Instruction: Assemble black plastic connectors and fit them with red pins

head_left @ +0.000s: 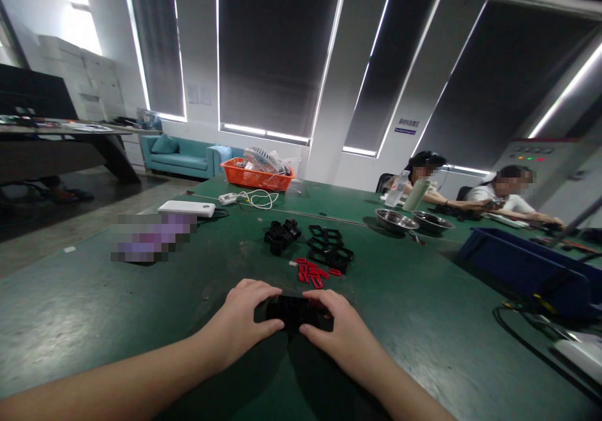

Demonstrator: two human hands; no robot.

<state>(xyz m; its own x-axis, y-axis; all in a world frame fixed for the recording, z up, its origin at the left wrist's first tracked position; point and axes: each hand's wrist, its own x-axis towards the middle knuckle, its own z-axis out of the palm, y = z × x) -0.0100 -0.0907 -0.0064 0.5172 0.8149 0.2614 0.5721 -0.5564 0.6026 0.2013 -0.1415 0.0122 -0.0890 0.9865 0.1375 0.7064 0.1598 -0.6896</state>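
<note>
Both of my hands rest on the green table (94, 320) and close round a black plastic part (292, 311) between them. My left hand (242, 320) grips its left end with fingers curled over the top. My right hand (335, 327) grips its right end the same way. Just beyond lies a small heap of red plastic pieces (313, 273). Further back sit black frame-like parts (330, 246) and a black clump of parts (281, 235).
An orange basket (256, 176), a white power bank (187, 208) and a white cable (256, 199) lie at the back. Two metal bowls (396, 221) and a blue bin (527, 267) stand to the right, where two other people sit. Black cables (527, 339) trail at right.
</note>
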